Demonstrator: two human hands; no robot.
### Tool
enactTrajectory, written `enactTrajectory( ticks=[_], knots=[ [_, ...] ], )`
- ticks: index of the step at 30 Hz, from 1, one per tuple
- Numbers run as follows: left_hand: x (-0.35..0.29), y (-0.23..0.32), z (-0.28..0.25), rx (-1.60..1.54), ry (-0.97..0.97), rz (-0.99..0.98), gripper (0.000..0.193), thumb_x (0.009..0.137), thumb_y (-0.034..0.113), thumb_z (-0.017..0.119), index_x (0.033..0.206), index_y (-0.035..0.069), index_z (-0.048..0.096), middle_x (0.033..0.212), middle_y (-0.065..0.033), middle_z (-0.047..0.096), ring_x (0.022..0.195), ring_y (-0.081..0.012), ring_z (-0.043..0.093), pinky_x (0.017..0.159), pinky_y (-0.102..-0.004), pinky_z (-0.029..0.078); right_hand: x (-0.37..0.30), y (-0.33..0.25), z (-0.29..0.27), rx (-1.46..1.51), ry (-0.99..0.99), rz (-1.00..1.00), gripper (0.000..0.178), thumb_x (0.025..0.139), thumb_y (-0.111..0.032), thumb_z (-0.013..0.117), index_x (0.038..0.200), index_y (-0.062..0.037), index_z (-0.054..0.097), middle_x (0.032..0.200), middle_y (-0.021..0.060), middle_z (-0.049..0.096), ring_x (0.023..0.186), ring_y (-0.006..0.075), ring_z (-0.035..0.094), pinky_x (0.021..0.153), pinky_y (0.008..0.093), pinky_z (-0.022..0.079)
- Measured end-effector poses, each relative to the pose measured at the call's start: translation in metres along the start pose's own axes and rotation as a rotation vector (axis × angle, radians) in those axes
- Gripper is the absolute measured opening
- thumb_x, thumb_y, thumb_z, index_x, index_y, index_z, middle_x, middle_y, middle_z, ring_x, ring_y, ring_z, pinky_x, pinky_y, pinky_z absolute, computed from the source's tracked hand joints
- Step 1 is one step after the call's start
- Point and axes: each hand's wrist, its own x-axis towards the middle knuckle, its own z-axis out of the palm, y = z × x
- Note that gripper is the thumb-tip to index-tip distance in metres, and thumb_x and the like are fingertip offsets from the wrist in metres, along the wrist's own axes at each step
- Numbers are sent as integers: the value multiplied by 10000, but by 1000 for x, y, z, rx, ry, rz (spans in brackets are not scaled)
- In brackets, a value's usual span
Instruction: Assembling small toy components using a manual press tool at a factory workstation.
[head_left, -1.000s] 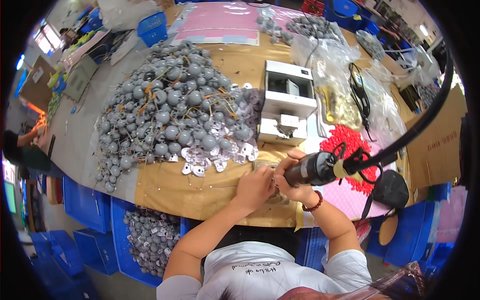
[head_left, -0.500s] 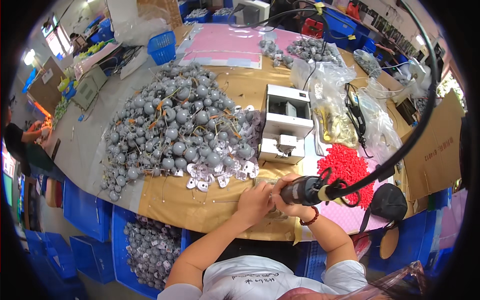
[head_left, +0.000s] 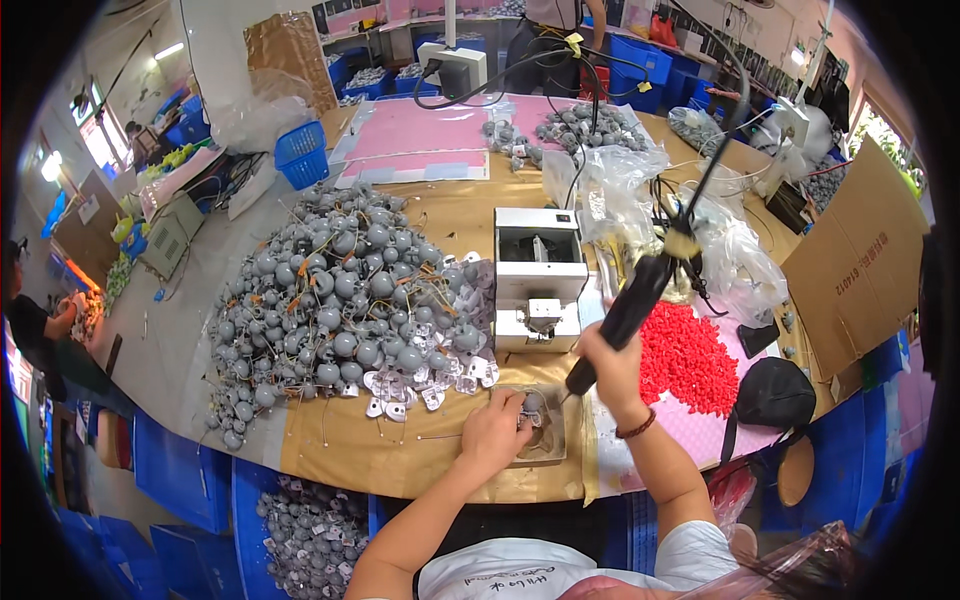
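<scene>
Screwdriver has swung up since a second ago: it was lying nearly level across both hands, and now the right hand (head_left: 612,362) is holding the black electric screwdriver (head_left: 630,310) steeply tilted, cord end pointing up and away toward the far right, bit end pointing down and left.

Left hand (head_left: 497,432) is pressing down on a small grey round part (head_left: 533,403) sitting in a shallow jig (head_left: 548,440) at the near edge of the counter (head_left: 340,450). Left fingers are curled over the part, pinning it; can't tell whether they're actually pinching it or just bearing on it. Right fingers are clenched around the lower body of the driver.

Key relation: the bit tip is sitting just right of and slightly above the part, near but apparently not yet touching. Can't resolve the tip itself. Driver's long axis is running lower-left to upper-right, so the line of the tool is aiming down into the part from the right. Left hand is on the part; right hand is the one with the gap left to close.

Around it: white screw feeder box (head_left: 539,280) just beyond the jig, big heap of grey parts with wires (head_left: 330,300) to the left, loose white brackets (head_left: 420,375) between heap and jig, pile of red plastic pieces (head_left: 690,355) to the right of the right wrist.
</scene>
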Motion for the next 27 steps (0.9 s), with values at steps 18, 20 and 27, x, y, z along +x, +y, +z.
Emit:
enactTrajectory(
  ticks=[18, 20, 27],
  knots=[
    [-11, -3, 2, 22, 106, 181, 382, 868, 209, 750, 1233, 134, 669, 1018, -57, 672, 909, -267, 657, 766, -405, 491, -60, 39, -25, -554, -484, -107, 134, 890, -44, 752, 1019, -14, 736, 1026, 113, 682, 902, 224, 649, 751, 312, 529],
    [-13, -4, 2, 30, 91, 176, 385, 870, 204, 745, 1240, 130, 665, 1005, -66, 664, 909, -275, 656, 772, -409, 495, -62, 39, -20, -544, -478, -118, 112, 885, -26, 745, 991, 4, 725, 988, 121, 687, 901, 248, 650, 763, 324, 527],
    [-13, -3, -6, -41, 143, 172, 413, 876, 154, 732, 1275, 106, 639, 956, -84, 639, 853, -300, 649, 750, -424, 511, -59, 42, 6, -87, -174, 161, 81, 984, -72, 660, 1002, 2, 689, 968, 26, 672, 856, 95, 595, 771, 255, 489]
  ],
)
